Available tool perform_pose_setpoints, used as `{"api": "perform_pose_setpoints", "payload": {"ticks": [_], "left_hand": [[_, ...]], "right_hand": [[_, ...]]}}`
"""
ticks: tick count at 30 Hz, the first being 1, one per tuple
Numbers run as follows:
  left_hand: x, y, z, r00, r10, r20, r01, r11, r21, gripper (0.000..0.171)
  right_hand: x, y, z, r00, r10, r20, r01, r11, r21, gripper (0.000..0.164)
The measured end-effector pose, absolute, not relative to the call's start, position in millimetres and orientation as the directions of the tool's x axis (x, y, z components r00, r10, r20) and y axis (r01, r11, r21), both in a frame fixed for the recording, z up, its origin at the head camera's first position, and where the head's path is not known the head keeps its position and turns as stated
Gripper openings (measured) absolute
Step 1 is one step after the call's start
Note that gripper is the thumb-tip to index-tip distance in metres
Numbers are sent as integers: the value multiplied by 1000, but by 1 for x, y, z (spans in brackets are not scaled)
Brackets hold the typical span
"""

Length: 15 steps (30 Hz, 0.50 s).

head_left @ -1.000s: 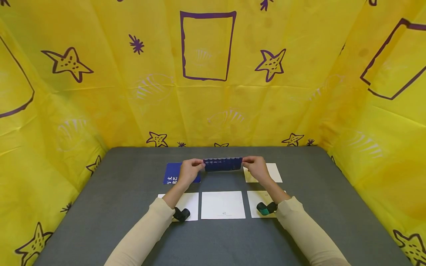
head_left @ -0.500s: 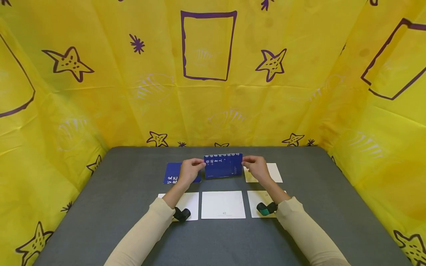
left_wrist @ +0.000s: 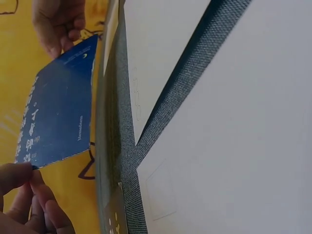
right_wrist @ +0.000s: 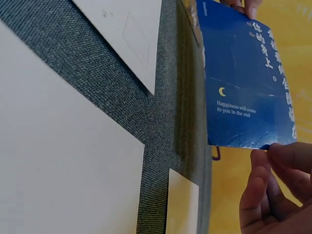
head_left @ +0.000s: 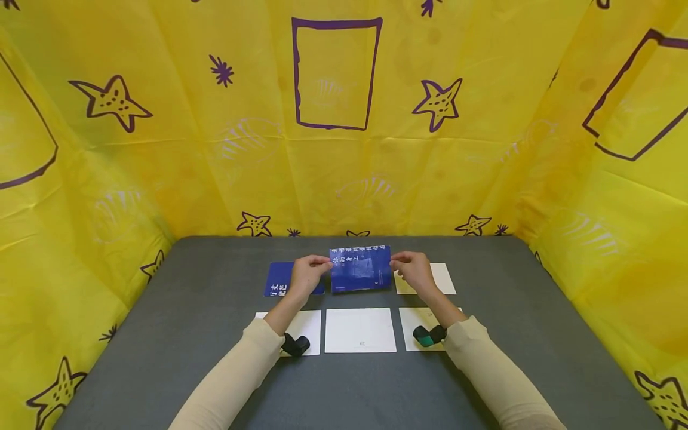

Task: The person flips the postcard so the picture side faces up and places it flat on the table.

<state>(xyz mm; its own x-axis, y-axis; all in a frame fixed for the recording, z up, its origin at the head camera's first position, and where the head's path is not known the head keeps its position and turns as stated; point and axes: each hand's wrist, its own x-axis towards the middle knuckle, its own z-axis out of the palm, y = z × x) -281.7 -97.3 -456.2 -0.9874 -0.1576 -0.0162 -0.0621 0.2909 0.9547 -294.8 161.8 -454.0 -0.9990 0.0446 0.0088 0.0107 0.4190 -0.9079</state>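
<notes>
Between my hands a blue postcard (head_left: 361, 270) is held up at a tilt, its face with white characters turned toward me. My left hand (head_left: 307, 276) pinches its left edge between thumb and fingers. At the opposite edge, my right hand (head_left: 415, 272) grips it the same way. The right wrist view shows a small yellow moon and English text on the postcard (right_wrist: 246, 83). In the left wrist view the card (left_wrist: 63, 107) appears lifted off the table, with worn edges. A second blue card (head_left: 278, 278) lies partly behind my left hand.
On the grey table (head_left: 161, 334), a white card (head_left: 360, 330) lies in the near row, between a left white card (head_left: 306, 331) and a right one (head_left: 411, 328). A pale card (head_left: 443, 279) lies behind my right hand. Yellow patterned cloth (head_left: 344, 161) surrounds the table.
The blue postcard has tipped from nearly edge-on to showing its printed face, its lower edge coming down and its top edge rising. Both hands have stayed almost in place.
</notes>
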Motion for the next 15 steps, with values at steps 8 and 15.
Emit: {"api": "perform_pose_setpoints", "payload": {"ticks": [8,15], "left_hand": [[-280,-95,-455,-985,-136,108,33,468,883,16],[-282,-94,-455,-988,-91,124,58,522,851,25]], "right_hand": [[-295,160,-451,-994,93,-54,89,431,-898,17],[-297,159,-450,-992,109,-71,111,419,-901,16]]}}
